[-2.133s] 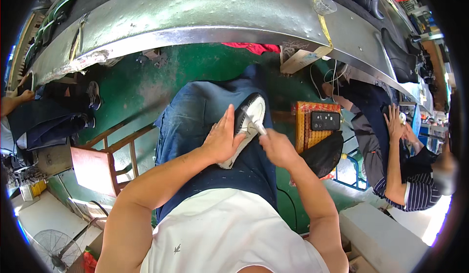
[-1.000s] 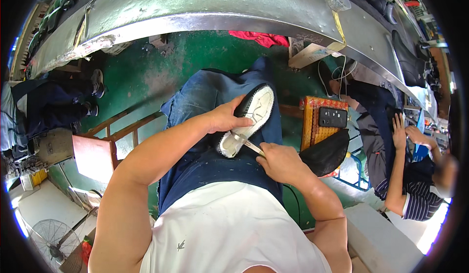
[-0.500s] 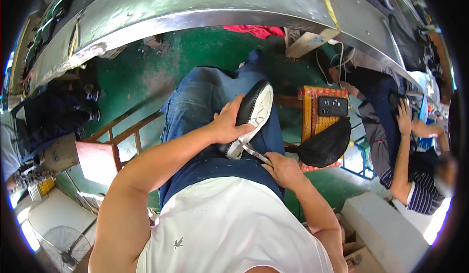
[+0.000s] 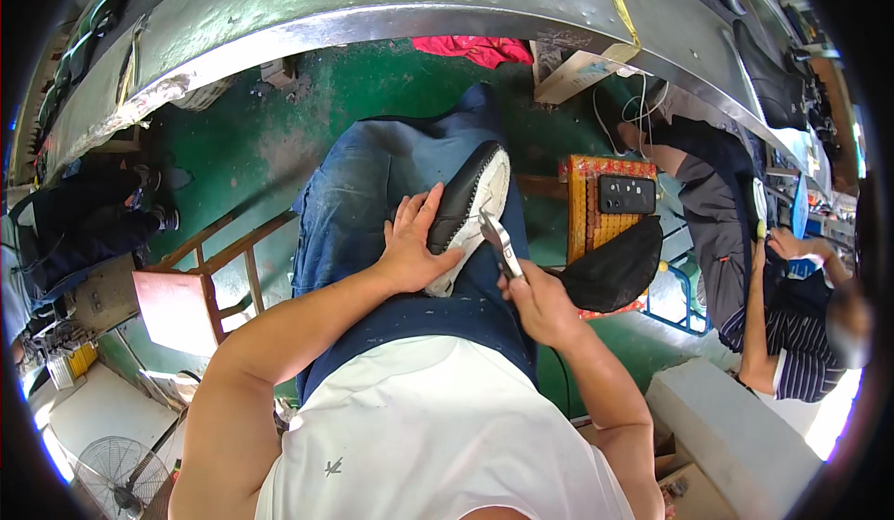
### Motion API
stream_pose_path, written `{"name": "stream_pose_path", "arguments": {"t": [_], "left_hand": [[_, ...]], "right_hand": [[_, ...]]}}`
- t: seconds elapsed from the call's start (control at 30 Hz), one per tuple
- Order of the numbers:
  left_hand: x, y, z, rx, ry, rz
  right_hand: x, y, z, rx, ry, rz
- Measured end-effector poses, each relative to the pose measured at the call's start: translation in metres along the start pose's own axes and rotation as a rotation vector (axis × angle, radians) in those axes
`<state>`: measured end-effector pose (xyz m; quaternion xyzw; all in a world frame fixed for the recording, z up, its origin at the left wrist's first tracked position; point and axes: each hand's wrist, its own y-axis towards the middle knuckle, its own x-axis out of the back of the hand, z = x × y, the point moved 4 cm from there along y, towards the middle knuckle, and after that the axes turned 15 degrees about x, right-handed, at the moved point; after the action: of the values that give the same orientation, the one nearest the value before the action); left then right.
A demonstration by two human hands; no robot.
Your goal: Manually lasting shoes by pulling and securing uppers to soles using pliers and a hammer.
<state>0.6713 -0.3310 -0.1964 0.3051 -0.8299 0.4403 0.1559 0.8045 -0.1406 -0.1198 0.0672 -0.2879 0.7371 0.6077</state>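
Observation:
A black shoe [image 4: 456, 199] lies across my thighs, its pale underside [image 4: 494, 191] turned partly up and a pleated edge running along it. My left hand [image 4: 410, 245] grips the shoe from the left, fingers over the black upper and thumb across the pale underside near the heel end. In my right hand [image 4: 540, 304] is a curved silver metal tool resembling shoemaker's pincers [image 4: 499, 241]. Its head meets or hovers just over the middle of the shoe's underside; contact is not clear. My fingers wrap its lower end and partly hide it.
A metal-edged workbench [image 4: 372, 27] curves across the far side. At my right, a woven-top stool [image 4: 582, 222] bears a black phone [image 4: 627, 194] and a black cloth-like piece [image 4: 619, 269]. Another person [image 4: 759, 315] works farther right. A wooden chair [image 4: 182, 306] stands left.
My right hand has lifted the tool from the heel end up to the middle of the underside. My left hand has slid toward the heel, its fingers more spread.

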Motion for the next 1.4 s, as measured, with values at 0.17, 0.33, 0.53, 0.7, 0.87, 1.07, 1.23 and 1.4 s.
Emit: {"name": "stream_pose_path", "arguments": {"t": [0.17,0.33,0.53,0.7,0.87,1.07,1.23,1.4], "left_hand": [[0.011,0.003,0.006,-0.055,-0.061,0.106],[0.014,0.012,0.017,-0.148,-0.137,0.231],[0.031,0.026,-0.001,-0.080,0.019,0.282],[0.029,0.058,-0.034,0.012,-0.050,0.052],[0.056,0.060,-0.023,0.003,-0.589,0.321],[0.201,0.015,-0.065,-0.075,-1.125,0.221],[0.365,0.047,-0.171,-0.328,-0.267,-0.323],[0.464,0.140,-0.248,-0.327,0.893,-0.902]], "right_hand": [[-0.023,0.020,0.001,0.113,-0.191,0.070],[-0.017,0.015,0.004,0.295,-0.128,-0.057],[-0.024,0.008,-0.042,0.111,0.042,-0.013],[-0.043,-0.012,-0.080,0.024,0.604,-0.309],[-0.055,-0.007,-0.103,-0.013,0.764,-0.290],[-0.046,0.008,-0.117,-0.044,0.789,-0.195],[-0.030,0.029,-0.127,-0.125,0.825,-0.111],[-0.014,0.044,-0.126,-0.172,0.809,-0.093]]}}
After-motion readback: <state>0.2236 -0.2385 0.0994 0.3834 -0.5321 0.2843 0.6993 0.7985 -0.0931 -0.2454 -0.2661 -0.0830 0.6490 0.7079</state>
